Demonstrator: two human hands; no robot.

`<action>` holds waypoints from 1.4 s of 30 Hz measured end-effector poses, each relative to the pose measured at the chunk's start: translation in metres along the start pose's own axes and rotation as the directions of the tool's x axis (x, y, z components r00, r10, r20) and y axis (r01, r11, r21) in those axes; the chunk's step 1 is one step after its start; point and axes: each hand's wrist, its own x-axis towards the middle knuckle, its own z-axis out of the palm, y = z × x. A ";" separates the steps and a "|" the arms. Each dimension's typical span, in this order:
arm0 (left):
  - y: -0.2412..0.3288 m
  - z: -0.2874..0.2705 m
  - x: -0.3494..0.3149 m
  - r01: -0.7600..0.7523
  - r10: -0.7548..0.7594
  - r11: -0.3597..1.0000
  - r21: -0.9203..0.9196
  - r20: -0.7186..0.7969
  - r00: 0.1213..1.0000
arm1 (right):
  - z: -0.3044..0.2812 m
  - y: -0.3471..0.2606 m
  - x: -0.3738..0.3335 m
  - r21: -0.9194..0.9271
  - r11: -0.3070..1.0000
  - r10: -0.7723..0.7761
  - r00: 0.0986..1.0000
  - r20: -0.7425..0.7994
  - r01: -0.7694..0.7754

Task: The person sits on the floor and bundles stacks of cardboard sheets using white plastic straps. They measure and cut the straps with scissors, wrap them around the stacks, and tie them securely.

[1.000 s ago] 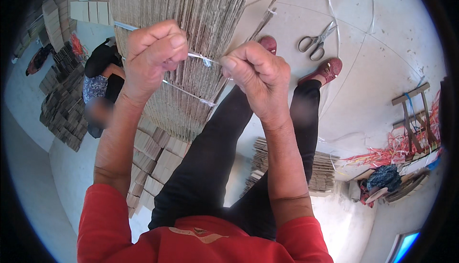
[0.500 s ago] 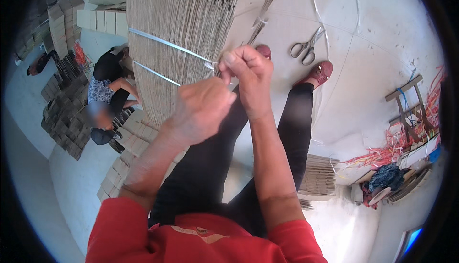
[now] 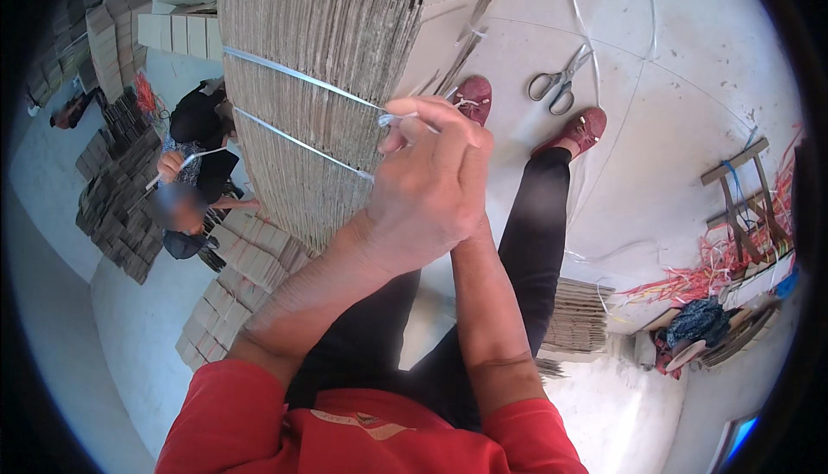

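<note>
A tall bundle of flat corrugated cardboard stands in front of me, bound by two pale blue plastic straps. At the bundle's right edge, the upper strap gathers into a small white knot. My right hand is closed on the strap at this knot, its lower part hidden. Crossing in front of it, my left hand is closed with curled fingers at the strap's loose end; its fingertips are partly hidden. Scissors with dark handles lie on the floor beyond my feet, beside a loose clear strap.
On the left, a co-worker sits holding a pale strip among cardboard stacks. A wooden stool stands at the right among red strap scraps. Another cardboard bundle lies beside my leg. My red shoes rest on the floor.
My left hand has moved right and up, now overlapping my right hand by the knot. The co-worker has raised a hand with a pale strip.
</note>
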 end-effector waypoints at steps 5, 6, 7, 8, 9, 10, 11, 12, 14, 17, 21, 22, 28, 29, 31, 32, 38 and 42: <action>-0.014 -0.018 0.004 -0.178 0.163 0.968 -0.176 -0.094 0.982 | -0.005 0.002 0.001 -0.098 0.974 0.204 0.979 -0.029 -0.206; -0.023 -0.021 0.001 -0.043 0.009 0.950 -0.308 -0.111 0.994 | -0.004 0.000 0.001 0.009 0.986 0.164 0.986 -0.028 -0.164; -0.036 -0.025 -0.002 0.086 -0.146 0.896 -0.436 -0.106 0.984 | -0.003 -0.002 0.001 0.115 0.986 0.124 0.992 -0.033 -0.119; -0.047 -0.030 -0.003 0.208 -0.299 0.808 -0.551 -0.080 0.951 | -0.001 -0.004 0.001 0.221 0.972 0.085 0.996 -0.036 -0.075; -0.059 -0.031 -0.004 0.221 -0.278 0.805 -0.550 -0.022 0.960 | -0.002 0.002 0.003 0.234 0.964 0.129 0.992 -0.008 -0.123; -0.070 -0.030 -0.004 0.233 -0.256 0.802 -0.549 0.036 0.966 | -0.003 0.003 0.003 0.209 0.972 0.114 0.993 -0.001 -0.111; -0.078 -0.028 -0.005 0.247 -0.235 0.798 -0.549 0.095 0.967 | -0.004 0.003 0.002 0.182 0.978 0.101 0.995 0.005 -0.100; -0.081 -0.028 -0.006 0.235 -0.222 0.806 -0.544 0.092 0.971 | -0.004 0.003 0.002 0.156 0.984 0.089 0.996 0.012 -0.089; -0.085 -0.027 -0.006 0.212 -0.195 0.816 -0.537 0.088 0.977 | -0.001 0.003 0.004 0.232 0.969 0.091 0.996 0.011 -0.091; -0.089 -0.025 -0.006 0.150 -0.117 0.845 -0.513 0.096 0.988 | -0.002 0.000 0.004 0.243 0.966 0.087 0.996 0.009 -0.087; -0.085 -0.034 0.002 0.069 -0.007 0.942 -0.328 0.188 0.982 | -0.003 -0.003 0.007 0.226 0.969 0.093 0.995 0.023 -0.096; -0.083 -0.037 0.004 0.017 0.038 0.961 -0.276 0.194 0.980 | -0.004 -0.004 0.007 0.229 0.968 0.097 0.995 0.028 -0.101; -0.082 -0.032 0.002 -0.109 0.121 0.992 -0.070 0.211 0.970 | -0.009 -0.005 0.010 0.138 0.987 0.071 0.995 0.070 -0.080; -0.081 -0.031 0.002 -0.119 0.124 0.992 -0.036 0.228 0.966 | -0.009 -0.007 0.010 0.116 0.990 0.077 0.995 0.063 -0.084; -0.076 -0.026 0.001 -0.121 0.127 0.991 -0.055 0.133 0.983 | -0.011 -0.006 0.011 0.137 0.986 0.090 0.994 0.064 -0.098; -0.074 -0.024 -0.001 -0.122 0.128 0.990 -0.066 0.086 0.988 | -0.013 -0.002 0.012 0.178 0.978 0.096 0.993 0.070 -0.107; -0.077 -0.017 -0.012 -0.217 0.216 0.975 -0.055 -0.026 0.976 | -0.013 0.002 0.015 0.496 0.840 0.204 0.975 0.087 -0.220; -0.075 -0.014 -0.014 -0.178 0.168 0.976 -0.126 -0.085 0.982 | -0.014 0.003 0.014 0.511 0.836 0.175 0.980 0.095 -0.199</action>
